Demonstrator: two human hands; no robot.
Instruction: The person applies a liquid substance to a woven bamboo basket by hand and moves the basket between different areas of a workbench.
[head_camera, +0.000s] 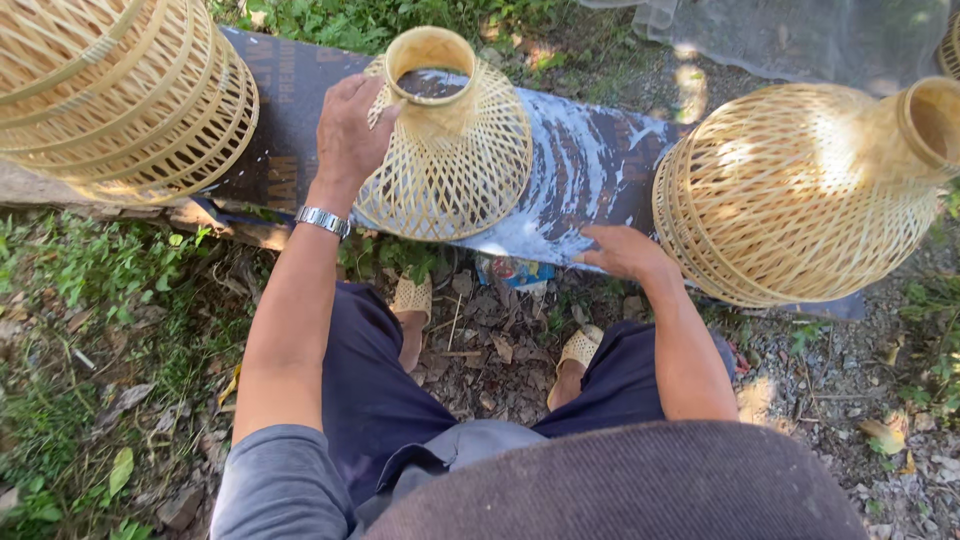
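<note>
A: Presently, we record our left hand (348, 130) resting on the shoulder of a woven bamboo lampshade (450, 150), fingers curled against its weave near the round neck; the grip is a loose hold.

B: Agreed. The lampshade stands upright on the table (590, 165), a dark board streaked with white.

A: Our right hand (625, 250) lies flat on the board's near edge, fingers spread, holding nothing.

B: We note a second woven shade (800, 195) lying on its side, just right of that hand, and a third (120, 95) at the upper left.

A: Packaging: one small crumpled wrapper (512, 270), blue and red, on the ground below the board's edge, between our sandalled feet.
</note>
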